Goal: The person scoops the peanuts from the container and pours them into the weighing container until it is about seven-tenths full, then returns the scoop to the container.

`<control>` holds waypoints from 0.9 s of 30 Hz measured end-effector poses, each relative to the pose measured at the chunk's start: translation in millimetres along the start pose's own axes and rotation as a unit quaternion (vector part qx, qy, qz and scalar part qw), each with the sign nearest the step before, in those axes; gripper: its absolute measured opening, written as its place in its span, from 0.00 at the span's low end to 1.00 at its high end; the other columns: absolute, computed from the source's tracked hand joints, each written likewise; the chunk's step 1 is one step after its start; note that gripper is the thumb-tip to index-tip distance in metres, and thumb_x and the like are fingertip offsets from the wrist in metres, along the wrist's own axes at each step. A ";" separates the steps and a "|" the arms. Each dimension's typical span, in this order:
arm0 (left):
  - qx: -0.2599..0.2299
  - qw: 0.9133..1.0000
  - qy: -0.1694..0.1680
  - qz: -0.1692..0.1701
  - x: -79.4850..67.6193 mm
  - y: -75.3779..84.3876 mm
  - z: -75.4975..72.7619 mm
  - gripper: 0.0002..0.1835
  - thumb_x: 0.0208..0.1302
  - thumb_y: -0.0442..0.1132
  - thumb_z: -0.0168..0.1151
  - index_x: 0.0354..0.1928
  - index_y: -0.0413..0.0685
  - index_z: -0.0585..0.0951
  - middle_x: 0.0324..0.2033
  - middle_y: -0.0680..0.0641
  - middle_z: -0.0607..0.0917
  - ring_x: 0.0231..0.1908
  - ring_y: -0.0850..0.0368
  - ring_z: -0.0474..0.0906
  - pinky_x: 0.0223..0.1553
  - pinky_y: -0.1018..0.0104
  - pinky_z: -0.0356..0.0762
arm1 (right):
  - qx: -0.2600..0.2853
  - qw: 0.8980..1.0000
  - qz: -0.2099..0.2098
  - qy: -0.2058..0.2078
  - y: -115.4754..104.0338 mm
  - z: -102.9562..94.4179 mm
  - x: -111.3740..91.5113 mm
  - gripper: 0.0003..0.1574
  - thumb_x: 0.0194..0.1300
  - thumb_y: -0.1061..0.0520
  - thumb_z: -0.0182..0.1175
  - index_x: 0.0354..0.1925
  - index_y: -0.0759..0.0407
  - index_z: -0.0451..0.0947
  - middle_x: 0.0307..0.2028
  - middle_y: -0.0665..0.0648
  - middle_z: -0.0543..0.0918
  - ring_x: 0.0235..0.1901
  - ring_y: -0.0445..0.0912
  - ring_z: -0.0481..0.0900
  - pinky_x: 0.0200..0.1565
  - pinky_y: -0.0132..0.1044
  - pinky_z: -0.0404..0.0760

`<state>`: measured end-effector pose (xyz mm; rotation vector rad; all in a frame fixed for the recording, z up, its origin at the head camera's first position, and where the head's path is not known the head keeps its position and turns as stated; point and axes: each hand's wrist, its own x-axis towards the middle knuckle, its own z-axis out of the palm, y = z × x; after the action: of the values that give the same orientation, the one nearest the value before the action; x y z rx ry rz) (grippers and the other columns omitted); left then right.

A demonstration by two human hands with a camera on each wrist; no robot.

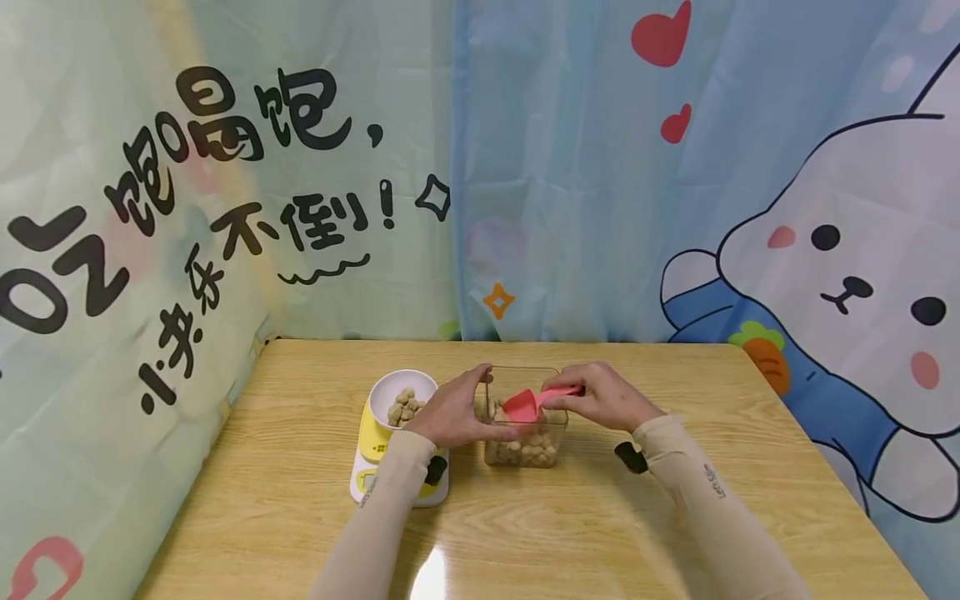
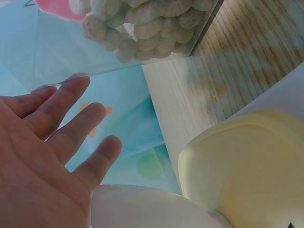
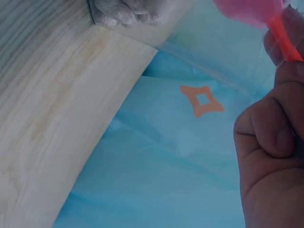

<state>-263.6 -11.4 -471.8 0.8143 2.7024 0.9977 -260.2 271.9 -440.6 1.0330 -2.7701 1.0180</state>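
A clear square container [image 1: 558, 433] stands on the table, its lower part filled with pale, lumpy, nut-like pieces [image 1: 528, 452]. My left hand [image 1: 457, 414] holds it at the left, thumb across the near side and fingers at the far left corner. In the left wrist view, two fingertips [image 2: 78, 81] meet its rim while the other fingers stretch free. My right hand [image 1: 606, 396] grips the handle of a pink scoop [image 1: 522, 406], whose bowl is tilted inside the container above the pieces. What the scoop's bowl holds is hidden.
Left of the container is a yellow and white kitchen scale [image 1: 372, 433], partly covered by my left forearm. A white bowl [image 1: 381, 400] with more pale pieces sits on it. Behind the wooden table [image 1: 637, 533] hang printed curtains [image 1: 547, 192], close to its far edge.
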 end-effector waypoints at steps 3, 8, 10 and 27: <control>-0.002 1.000 0.000 0.000 0.0 -0.7 0.3 0.63 0.49 0.74 0.70 0.81 0.55 0.53 0.70 0.49 0.71 0.68 0.49 0.69 0.63 0.50 0.72 | 0.003 1.000 0.002 0.022 2.0 3.2 -1.2 0.09 0.68 0.49 0.68 0.44 0.48 0.89 0.35 0.42 0.86 0.27 0.39 0.78 0.30 0.35 0.80; -0.009 1.000 0.000 0.000 -0.2 -0.6 0.4 0.62 0.50 0.73 0.71 0.81 0.55 0.54 0.70 0.49 0.71 0.68 0.47 0.70 0.63 0.50 0.72 | 0.008 0.999 0.018 0.046 1.3 5.7 -1.0 0.09 0.67 0.49 0.69 0.42 0.48 0.90 0.33 0.42 0.86 0.26 0.40 0.78 0.30 0.35 0.79; -0.009 1.000 0.001 0.000 -0.2 -0.3 0.2 0.62 0.50 0.72 0.72 0.80 0.55 0.54 0.69 0.49 0.71 0.67 0.48 0.70 0.63 0.50 0.72 | 0.005 0.999 0.019 0.043 -0.6 6.1 -0.3 0.09 0.66 0.49 0.69 0.43 0.49 0.90 0.33 0.42 0.86 0.27 0.39 0.78 0.30 0.35 0.80; -0.004 1.000 -0.001 0.000 0.1 1.6 0.4 0.61 0.51 0.71 0.72 0.80 0.54 0.54 0.70 0.48 0.71 0.68 0.47 0.69 0.64 0.49 0.72 | 0.030 0.997 0.026 0.062 2.9 6.5 -6.1 0.12 0.66 0.48 0.69 0.45 0.49 0.90 0.36 0.44 0.87 0.28 0.40 0.79 0.31 0.35 0.80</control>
<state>-262.8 -10.1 -471.1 0.8147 2.6959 1.0066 -255.9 273.3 -448.8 0.8759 -2.6964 1.1358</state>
